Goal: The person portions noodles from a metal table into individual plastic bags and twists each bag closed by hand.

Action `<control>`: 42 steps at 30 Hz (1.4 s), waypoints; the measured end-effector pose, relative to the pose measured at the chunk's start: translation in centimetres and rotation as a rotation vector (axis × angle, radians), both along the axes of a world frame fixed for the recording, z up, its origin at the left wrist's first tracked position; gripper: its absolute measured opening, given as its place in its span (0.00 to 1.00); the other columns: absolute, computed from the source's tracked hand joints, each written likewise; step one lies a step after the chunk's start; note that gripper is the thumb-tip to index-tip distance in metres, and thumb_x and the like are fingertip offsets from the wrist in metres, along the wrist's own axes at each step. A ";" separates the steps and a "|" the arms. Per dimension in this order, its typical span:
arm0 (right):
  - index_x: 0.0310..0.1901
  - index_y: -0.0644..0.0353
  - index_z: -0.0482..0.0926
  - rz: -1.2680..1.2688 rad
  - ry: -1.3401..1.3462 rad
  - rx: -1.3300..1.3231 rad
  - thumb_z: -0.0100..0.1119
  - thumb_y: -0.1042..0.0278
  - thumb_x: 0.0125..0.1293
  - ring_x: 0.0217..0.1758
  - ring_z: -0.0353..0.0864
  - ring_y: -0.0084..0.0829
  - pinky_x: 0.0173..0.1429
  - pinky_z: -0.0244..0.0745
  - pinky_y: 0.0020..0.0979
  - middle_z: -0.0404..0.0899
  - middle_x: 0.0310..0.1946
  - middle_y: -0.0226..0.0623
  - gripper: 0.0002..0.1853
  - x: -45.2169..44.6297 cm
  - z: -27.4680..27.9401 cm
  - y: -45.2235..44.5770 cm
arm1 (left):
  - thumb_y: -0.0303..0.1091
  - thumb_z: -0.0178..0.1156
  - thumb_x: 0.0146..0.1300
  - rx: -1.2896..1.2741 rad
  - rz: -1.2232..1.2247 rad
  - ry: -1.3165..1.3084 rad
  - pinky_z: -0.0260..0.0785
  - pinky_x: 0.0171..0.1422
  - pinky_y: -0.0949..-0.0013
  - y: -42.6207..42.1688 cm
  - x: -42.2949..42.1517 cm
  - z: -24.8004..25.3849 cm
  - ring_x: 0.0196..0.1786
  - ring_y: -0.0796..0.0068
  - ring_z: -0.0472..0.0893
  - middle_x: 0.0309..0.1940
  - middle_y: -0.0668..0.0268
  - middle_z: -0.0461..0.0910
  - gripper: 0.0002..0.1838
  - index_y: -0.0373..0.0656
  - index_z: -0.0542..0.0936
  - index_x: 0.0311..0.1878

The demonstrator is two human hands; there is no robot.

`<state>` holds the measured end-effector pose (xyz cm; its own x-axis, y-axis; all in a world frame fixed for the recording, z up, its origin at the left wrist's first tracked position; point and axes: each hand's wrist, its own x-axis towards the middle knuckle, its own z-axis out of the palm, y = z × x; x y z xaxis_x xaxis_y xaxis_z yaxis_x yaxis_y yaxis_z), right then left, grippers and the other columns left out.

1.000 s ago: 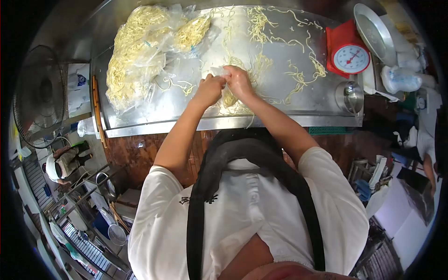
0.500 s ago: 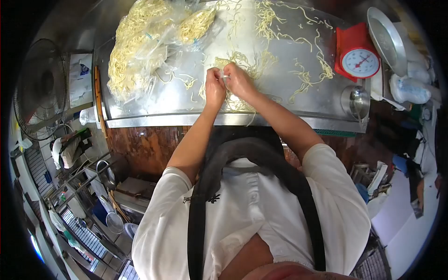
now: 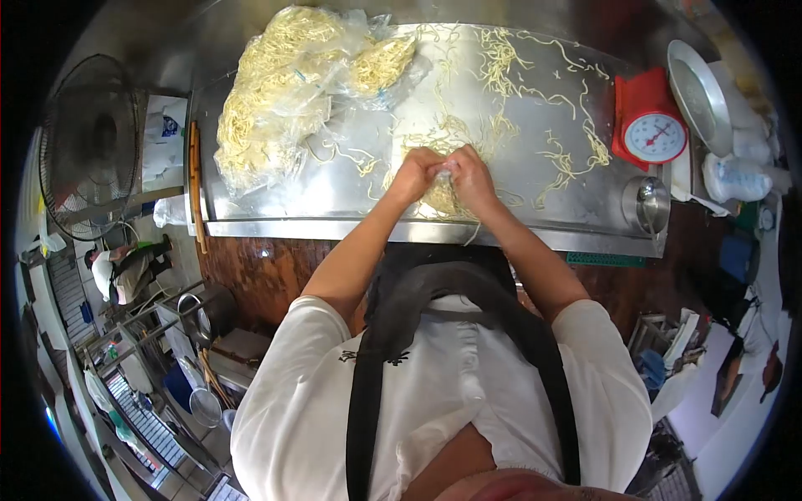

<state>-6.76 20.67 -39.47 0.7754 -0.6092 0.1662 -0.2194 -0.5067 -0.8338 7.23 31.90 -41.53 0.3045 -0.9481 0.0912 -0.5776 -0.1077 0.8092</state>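
Observation:
My left hand [image 3: 418, 173] and my right hand [image 3: 469, 174] meet near the front edge of the steel table [image 3: 334, 227]. Between them, their closed fingers pinch the gathered top of a small clear plastic bag [image 3: 440, 199], with yellow noodles in its lower part. Loose noodles [image 3: 452, 134] lie just beyond my hands. At the back left is a large clear bag of noodles [image 3: 271, 92], with a smaller noodle bag [image 3: 382, 67] at its right side. More loose strands [image 3: 561, 163] are scattered on the right.
A red dial scale [image 3: 654, 137] stands at the table's right, beside a metal pan [image 3: 700, 96]. A round metal bowl [image 3: 647, 204] sits at the front right corner. Wooden sticks [image 3: 196, 184] lie along the left edge. A person [image 3: 125, 269] bends down at the far left.
The whole view has shifted, so the table appears further right. My hands still hold the small bag's top, with the fingers now drawn together at its neck.

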 end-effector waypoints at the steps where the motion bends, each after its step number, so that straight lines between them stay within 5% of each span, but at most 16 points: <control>1: 0.38 0.60 0.77 -0.009 0.047 0.036 0.63 0.78 0.59 0.42 0.80 0.44 0.47 0.74 0.41 0.76 0.36 0.44 0.07 0.4 1.0 -0.3 | 0.28 0.66 0.62 -0.014 -0.093 -0.058 0.73 0.50 0.63 -0.4 0.3 0.6 0.42 0.55 0.80 0.37 0.54 0.81 0.13 0.40 0.82 0.50; 6: 0.37 0.61 0.77 -0.209 -0.274 0.056 0.63 0.73 0.65 0.32 0.79 0.34 0.38 0.75 0.33 0.78 0.32 0.39 0.04 2.4 13.5 -4.0 | 0.33 0.69 0.59 -0.253 0.018 -0.153 0.70 0.59 0.57 -3.6 5.5 9.8 0.51 0.48 0.78 0.46 0.50 0.79 0.20 0.39 0.80 0.54; 11: 0.51 0.60 0.78 -0.394 -0.114 -0.213 0.63 0.75 0.64 0.31 0.77 0.25 0.38 0.75 0.30 0.79 0.38 0.36 0.13 2.3 20.5 -5.5 | 0.35 0.72 0.53 -0.156 0.535 -0.881 0.64 0.65 0.52 -5.5 20.8 14.6 0.62 0.47 0.72 0.55 0.49 0.77 0.28 0.42 0.77 0.59; 14: 0.59 0.59 0.74 -0.352 -0.136 -0.080 0.64 0.76 0.63 0.32 0.78 0.28 0.39 0.76 0.31 0.78 0.45 0.38 0.22 2.9 17.6 -1.8 | 0.36 0.69 0.57 -0.141 0.409 -1.190 0.68 0.61 0.55 -5.7 28.3 11.7 0.60 0.48 0.76 0.51 0.50 0.79 0.24 0.45 0.78 0.58; 17: 0.64 0.59 0.69 -0.188 0.028 0.068 0.64 0.76 0.62 0.37 0.81 0.33 0.43 0.78 0.32 0.75 0.50 0.43 0.27 3.3 15.3 2.3 | 0.37 0.65 0.64 -0.075 0.167 -0.528 0.73 0.54 0.58 -9.0 36.2 8.2 0.49 0.57 0.81 0.47 0.58 0.83 0.19 0.41 0.78 0.57; 18: 0.64 0.59 0.69 -0.159 0.061 0.106 0.65 0.75 0.62 0.41 0.82 0.35 0.45 0.78 0.33 0.74 0.52 0.44 0.28 3.6 15.0 3.4 | 0.36 0.63 0.66 -0.180 0.293 -0.340 0.73 0.52 0.60 -8.4 35.9 9.3 0.45 0.60 0.81 0.43 0.60 0.83 0.17 0.41 0.78 0.55; 20: 0.67 0.61 0.66 -0.135 0.072 0.093 0.67 0.71 0.61 0.50 0.80 0.40 0.53 0.77 0.37 0.73 0.55 0.48 0.32 5.0 15.2 4.2 | 0.36 0.60 0.70 -0.400 0.532 0.031 0.74 0.47 0.65 -7.9 35.1 16.3 0.37 0.67 0.81 0.37 0.64 0.83 0.13 0.42 0.79 0.52; 22: 0.70 0.63 0.62 -0.144 0.050 0.007 0.71 0.66 0.60 0.61 0.75 0.45 0.63 0.72 0.41 0.71 0.59 0.51 0.39 7.0 15.8 4.2 | 0.34 0.56 0.73 -0.767 0.313 0.534 0.72 0.46 0.68 -4.2 33.3 21.7 0.35 0.74 0.77 0.34 0.66 0.81 0.08 0.40 0.78 0.47; 26: 0.75 0.67 0.51 -0.207 -0.110 -0.350 0.77 0.54 0.52 0.78 0.49 0.53 0.78 0.51 0.45 0.53 0.74 0.56 0.56 12.5 20.3 5.5 | 0.30 0.57 0.70 -0.780 0.145 0.708 0.72 0.46 0.67 2.0 26.1 28.4 0.37 0.72 0.77 0.35 0.64 0.78 0.06 0.40 0.77 0.46; 27: 0.74 0.67 0.51 -0.226 -0.131 -0.366 0.77 0.55 0.52 0.76 0.55 0.52 0.76 0.55 0.44 0.57 0.72 0.57 0.56 13.3 20.6 6.2 | 0.30 0.58 0.69 -0.759 0.122 0.737 0.72 0.47 0.66 3.1 23.5 28.9 0.38 0.71 0.77 0.37 0.64 0.78 0.07 0.40 0.76 0.47; 29: 0.74 0.67 0.51 -0.256 -0.173 -0.399 0.76 0.56 0.53 0.71 0.66 0.50 0.71 0.64 0.43 0.66 0.67 0.59 0.54 14.2 20.7 6.9 | 0.33 0.58 0.69 -0.590 0.116 0.728 0.73 0.47 0.69 4.4 19.8 25.0 0.40 0.74 0.80 0.37 0.65 0.80 0.08 0.40 0.77 0.47; 30: 0.72 0.67 0.55 -0.191 -0.029 -0.279 0.75 0.57 0.55 0.64 0.72 0.49 0.66 0.68 0.42 0.71 0.61 0.57 0.50 14.1 19.6 6.8 | 0.32 0.58 0.69 -0.357 0.201 0.441 0.71 0.47 0.70 4.7 17.9 22.4 0.40 0.76 0.79 0.37 0.66 0.81 0.08 0.41 0.78 0.47; 34: 0.58 0.63 0.75 -0.062 0.357 0.132 0.67 0.63 0.59 0.33 0.86 0.44 0.44 0.79 0.39 0.86 0.34 0.46 0.26 10.7 9.2 6.1 | 0.32 0.59 0.69 -0.006 0.132 0.628 0.71 0.55 0.68 4.3 11.2 11.6 0.46 0.72 0.79 0.47 0.64 0.80 0.13 0.39 0.77 0.53; 37: 0.49 0.62 0.81 -0.168 0.051 0.216 0.67 0.63 0.59 0.36 0.86 0.41 0.45 0.78 0.40 0.86 0.34 0.43 0.18 6.9 9.3 7.3 | 0.31 0.62 0.65 -0.119 0.024 0.522 0.68 0.63 0.61 6.8 7.3 8.8 0.55 0.63 0.77 0.55 0.56 0.76 0.20 0.38 0.74 0.59; 40: 0.59 0.60 0.76 0.014 0.225 0.424 0.69 0.64 0.58 0.48 0.85 0.39 0.52 0.78 0.37 0.84 0.46 0.46 0.27 7.2 13.0 8.1 | 0.33 0.65 0.62 -0.221 -0.059 0.044 0.58 0.72 0.52 8.3 4.6 7.0 0.67 0.47 0.68 0.64 0.43 0.67 0.28 0.39 0.70 0.65; 42: 0.65 0.62 0.68 -0.085 0.004 0.185 0.71 0.63 0.55 0.59 0.77 0.44 0.62 0.71 0.39 0.76 0.56 0.51 0.36 6.9 13.3 8.7 | 0.32 0.59 0.67 -0.111 0.088 0.055 0.66 0.63 0.55 6.2 4.9 1.9 0.56 0.50 0.76 0.53 0.44 0.76 0.24 0.37 0.70 0.64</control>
